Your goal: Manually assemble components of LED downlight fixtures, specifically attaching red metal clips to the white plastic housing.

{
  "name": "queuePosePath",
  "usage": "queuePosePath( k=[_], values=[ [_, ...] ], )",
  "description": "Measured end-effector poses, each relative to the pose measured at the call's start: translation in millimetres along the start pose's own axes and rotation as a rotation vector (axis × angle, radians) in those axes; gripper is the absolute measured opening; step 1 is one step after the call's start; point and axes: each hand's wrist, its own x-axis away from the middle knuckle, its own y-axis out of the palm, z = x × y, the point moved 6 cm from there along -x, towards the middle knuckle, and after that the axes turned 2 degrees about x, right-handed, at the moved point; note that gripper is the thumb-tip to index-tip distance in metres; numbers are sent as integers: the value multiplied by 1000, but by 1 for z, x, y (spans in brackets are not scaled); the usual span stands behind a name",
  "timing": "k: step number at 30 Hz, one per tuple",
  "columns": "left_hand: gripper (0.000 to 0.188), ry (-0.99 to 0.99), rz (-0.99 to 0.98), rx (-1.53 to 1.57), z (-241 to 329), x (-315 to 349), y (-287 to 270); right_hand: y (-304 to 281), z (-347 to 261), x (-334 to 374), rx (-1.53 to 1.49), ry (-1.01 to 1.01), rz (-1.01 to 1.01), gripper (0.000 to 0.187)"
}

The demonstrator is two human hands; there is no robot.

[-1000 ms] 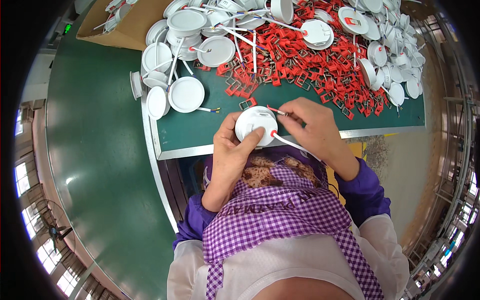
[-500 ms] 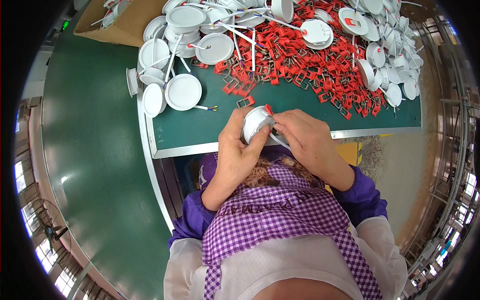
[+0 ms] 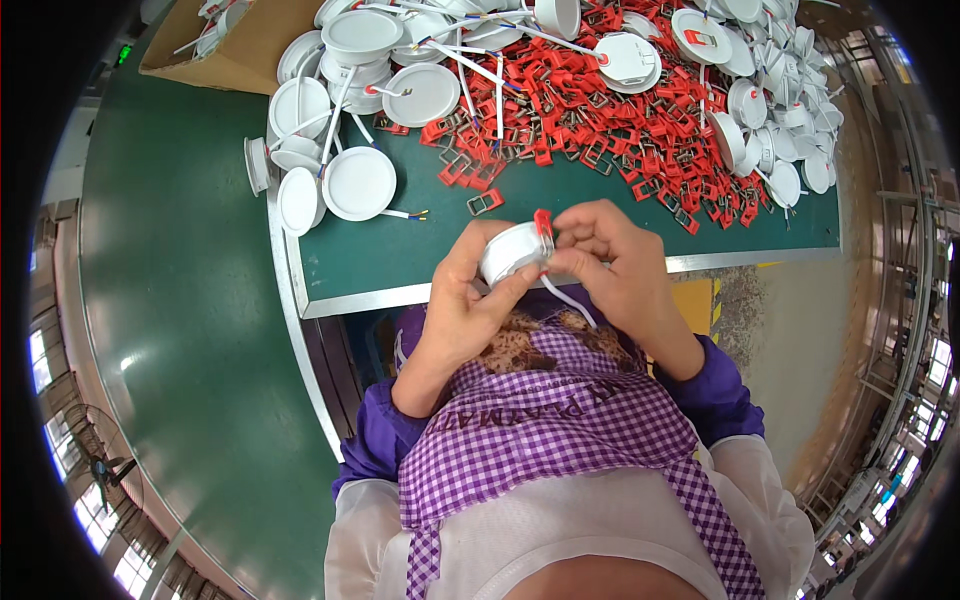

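Observation:
My left hand (image 3: 462,295) grips a round white downlight (image 3: 508,254) by its rim, thumb on the near side, just in front of the table's edge. A red spring clip (image 3: 543,223) stands up from the light's right side. Below it, a short white cable (image 3: 570,298) hangs toward my apron. My right hand (image 3: 628,272) is close to the clip side, its fingers bent and a gap between them and the thumb. The thumb tip is beside the light; whether it touches cannot be made out.
A heap of red clips (image 3: 580,110) covers the back middle of the green table (image 3: 420,250). White downlights with cables (image 3: 358,184) are piled at its left, and more downlights (image 3: 785,130) at its right. A cardboard box (image 3: 230,62) stands far left. One loose clip (image 3: 485,202) lies near my hands.
My right fingers have come away from the clip and the gap to the thumb has widened. The downlight has turned slightly, so the red clip now stands more upright and its cable hangs lower.

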Motion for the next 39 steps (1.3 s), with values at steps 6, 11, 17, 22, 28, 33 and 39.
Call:
queuePosePath(
  k=[6,11,17,22,28,33,39],
  values=[
    [38,-211,-82,136,-2,6,-5,12,7,3,-303,171,-251,34],
    [35,-274,10,142,1,15,-6,26,19,10,-517,195,-290,28],
    [24,-254,224,131,-1,27,-25,34,13,0,-587,242,-286,24],
    [23,-374,255,308,-9,27,-32,33,7,-36,164,-248,-106,30],
    [25,-422,305,434,-9,21,-55,66,6,-48,635,-435,-230,13],
    [42,202,179,289,111,-70,-124,73,10,-45,616,-455,-206,15],
    [51,492,331,-471,165,-99,-126,63,17,-43,514,-369,-179,24]
  ],
)
